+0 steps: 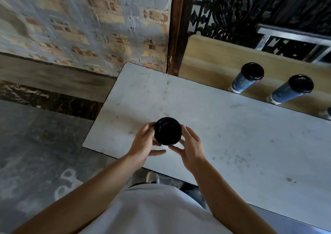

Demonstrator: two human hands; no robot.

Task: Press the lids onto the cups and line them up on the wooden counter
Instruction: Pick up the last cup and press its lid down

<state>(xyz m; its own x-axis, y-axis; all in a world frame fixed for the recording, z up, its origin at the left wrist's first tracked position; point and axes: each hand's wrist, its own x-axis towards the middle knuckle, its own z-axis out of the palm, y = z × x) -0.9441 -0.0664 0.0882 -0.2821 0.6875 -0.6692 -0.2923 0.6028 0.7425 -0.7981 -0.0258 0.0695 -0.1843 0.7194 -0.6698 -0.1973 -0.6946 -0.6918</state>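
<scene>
A cup with a black lid (167,130) is seen from straight above, over the left part of the grey marble table (223,126). My left hand (143,144) curls around its left side and my right hand (190,148) curls around its right side. The cup's body is hidden under the lid. Two blue cups with black lids stand on the wooden counter (211,62) behind the table: one (248,77) to the left, another (292,90) to its right. The edge of a third cup (328,114) shows at the frame's right border.
A brick wall (80,24) rises at the back left. A dark wooden post (176,28) stands between the wall and the counter. Black ironwork (250,10) and a metal frame (295,38) lie behind the counter. Grey floor lies left of the table.
</scene>
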